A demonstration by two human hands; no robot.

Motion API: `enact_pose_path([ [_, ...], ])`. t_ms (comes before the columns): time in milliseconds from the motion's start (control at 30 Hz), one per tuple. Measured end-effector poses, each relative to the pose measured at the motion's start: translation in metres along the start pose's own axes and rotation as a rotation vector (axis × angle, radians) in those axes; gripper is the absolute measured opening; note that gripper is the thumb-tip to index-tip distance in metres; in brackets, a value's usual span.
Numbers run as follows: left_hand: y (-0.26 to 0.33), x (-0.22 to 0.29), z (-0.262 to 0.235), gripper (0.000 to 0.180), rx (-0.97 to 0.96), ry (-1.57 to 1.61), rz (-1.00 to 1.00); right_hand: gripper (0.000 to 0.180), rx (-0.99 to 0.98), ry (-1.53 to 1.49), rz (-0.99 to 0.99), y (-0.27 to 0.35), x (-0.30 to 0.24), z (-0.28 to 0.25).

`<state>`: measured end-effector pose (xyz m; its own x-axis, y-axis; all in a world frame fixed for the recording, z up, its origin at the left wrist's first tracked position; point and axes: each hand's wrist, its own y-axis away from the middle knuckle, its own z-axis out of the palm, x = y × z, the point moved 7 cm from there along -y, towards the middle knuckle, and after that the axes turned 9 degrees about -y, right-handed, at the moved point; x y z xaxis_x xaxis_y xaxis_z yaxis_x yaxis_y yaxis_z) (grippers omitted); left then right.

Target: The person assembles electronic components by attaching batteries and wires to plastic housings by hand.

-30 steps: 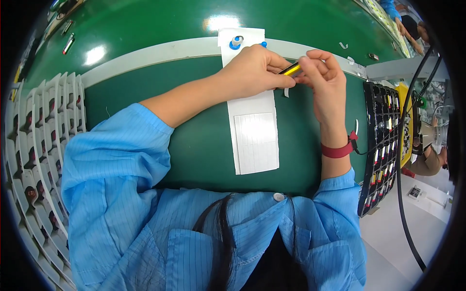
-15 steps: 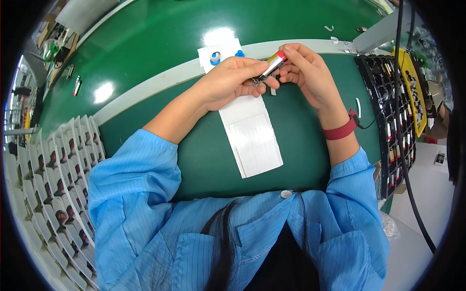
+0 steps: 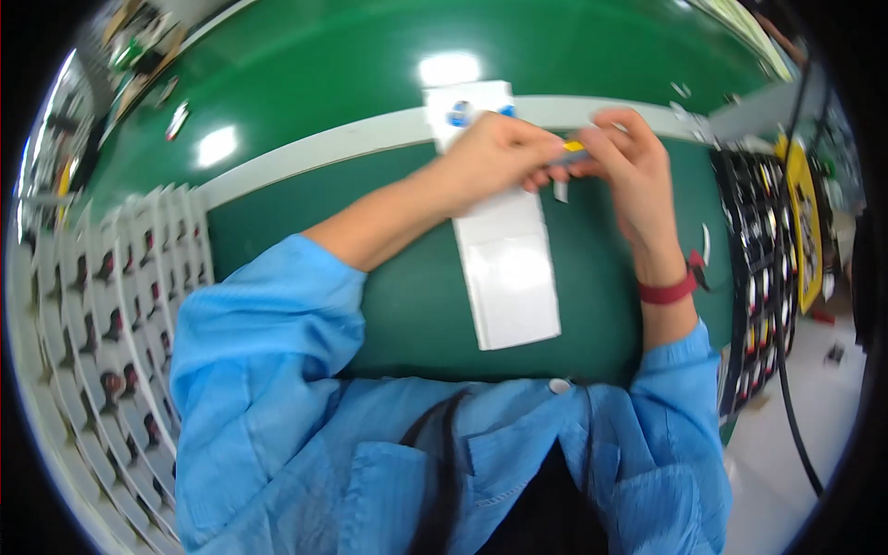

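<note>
Pinching the left end of a small yellow-and-grey cylinder (image 3: 572,151) between thumb and fingers of the left hand (image 3: 504,159), with back of hand upward. Meeting the yellow end with curled fingertips of the right hand (image 3: 634,171), with thumb and forefinger drawn close; unable to tell a firm pinch from light contact owing to blur. Locating the cylinder: between both hands, tilted slightly, above the green table (image 3: 416,305), to the right of a long white sheet (image 3: 504,227) and near the pale rail (image 3: 351,132) along the far edge. Seeing a white scrap (image 3: 561,191) just below the left fingertips. Tracing the white sheet lengthwise: laid across the rail at its far end, partly covered by the left hand, and bearing a smaller white pad (image 3: 513,287) on its near half. Recording two blue pieces at the far end of the sheet: a round blue-and-white one (image 3: 460,115) and, near the right edge, another blue one (image 3: 507,111), both blurred. Observing a red wristband (image 3: 666,292) on the right wrist, with a curved white strip (image 3: 707,245) lying just to its right. Listing surroundings: at left, a white slatted rack (image 3: 102,305) with dark and reddish pieces in its compartments; at right, a black tray (image 3: 754,277) with rows of small pieces, beside a yellow bin (image 3: 803,231).
</note>
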<state>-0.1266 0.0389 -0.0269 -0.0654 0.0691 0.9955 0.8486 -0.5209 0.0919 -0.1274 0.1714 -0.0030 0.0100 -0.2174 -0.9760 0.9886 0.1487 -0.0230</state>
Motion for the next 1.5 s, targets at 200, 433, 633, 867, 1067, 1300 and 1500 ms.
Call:
enact_pose_path([
  [200, 0.016, 0.057, -0.006, 0.019, 0.295, -0.693, 0.507, 0.02, 0.073, -0.116, -0.061, 0.011, -0.009, -0.002],
  [433, -0.058, 0.026, -0.124, 0.024, 0.645, -1.284, 0.112, 0.017, 0.121, -0.007, -0.059, -0.008, 0.01, -0.018],
  [633, -0.034, 0.038, -0.188, 0.018, 0.981, -1.396, 0.302, 0.016, 0.122, 0.056, -0.077, -0.008, 0.012, -0.025],
  [867, 0.114, -0.002, -0.402, 0.059, 1.513, -1.504, -0.776, 0.013, 0.103, 0.064, -0.069, -0.006, 0.009, -0.014],
  [1067, 0.116, -0.021, -0.411, 0.041, 1.335, -1.355, -0.905, 0.012, 0.084, 0.157, -0.062, -0.009, 0.011, -0.009],
  [1300, 0.03, 0.11, -0.179, 0.02, 0.957, -1.101, 0.667, 0.013, 0.083, 0.113, -0.184, -0.004, 0.008, -0.017],
  [1500, 0.02, 0.065, -0.018, 0.017, 0.274, -0.118, 0.357, 0.023, -0.078, -0.27, 0.008, 0.014, -0.005, 0.022],
])
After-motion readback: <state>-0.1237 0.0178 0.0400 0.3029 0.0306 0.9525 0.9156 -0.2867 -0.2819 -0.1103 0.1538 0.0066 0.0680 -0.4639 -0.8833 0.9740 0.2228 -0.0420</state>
